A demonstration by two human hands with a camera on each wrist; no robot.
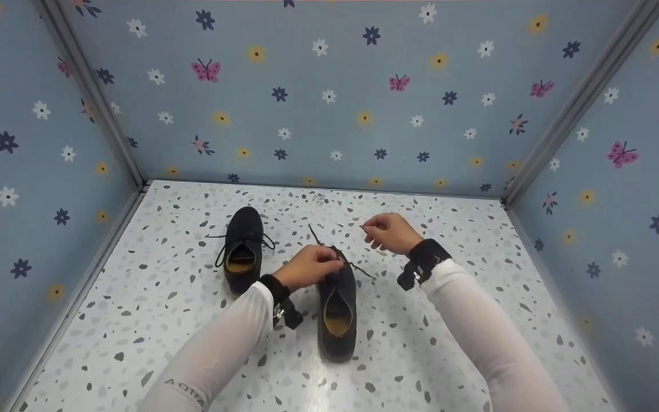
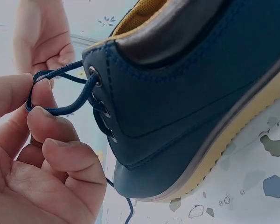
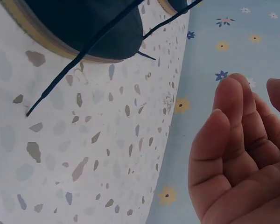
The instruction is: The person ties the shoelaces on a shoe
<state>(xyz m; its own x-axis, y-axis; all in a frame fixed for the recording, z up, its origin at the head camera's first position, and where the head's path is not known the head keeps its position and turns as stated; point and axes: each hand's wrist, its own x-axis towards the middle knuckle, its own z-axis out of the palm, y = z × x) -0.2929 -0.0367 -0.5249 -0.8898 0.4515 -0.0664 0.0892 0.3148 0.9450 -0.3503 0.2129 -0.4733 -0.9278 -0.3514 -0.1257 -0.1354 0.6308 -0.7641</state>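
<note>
A dark blue lace-up shoe [image 1: 329, 346] stands on the speckled floor with its toe toward the back wall. Over its front, my left hand [image 1: 308, 266] pinches a looped part of the shoelace [image 2: 67, 110] between thumb and fingertips, as the left wrist view shows. The lace runs from there to metal eyelets [image 2: 95, 76] at the shoe's side. To the right, my right hand [image 1: 393, 233] hovers away from the shoe, fingers loosely curled. In the right wrist view its thumb is apart from the fingers and nothing is held; a loose lace end [image 3: 60, 77] dangles near the toe.
The matching shoe [image 1: 245, 222] stands to the left, its laces [image 1: 221, 255] spread to both sides. Blue panels [image 1: 306, 68] with flowers and butterflies enclose the white speckled floor [image 1: 192, 320] at the back, left and right. Dark straps [image 1: 429, 254] circle both wrists.
</note>
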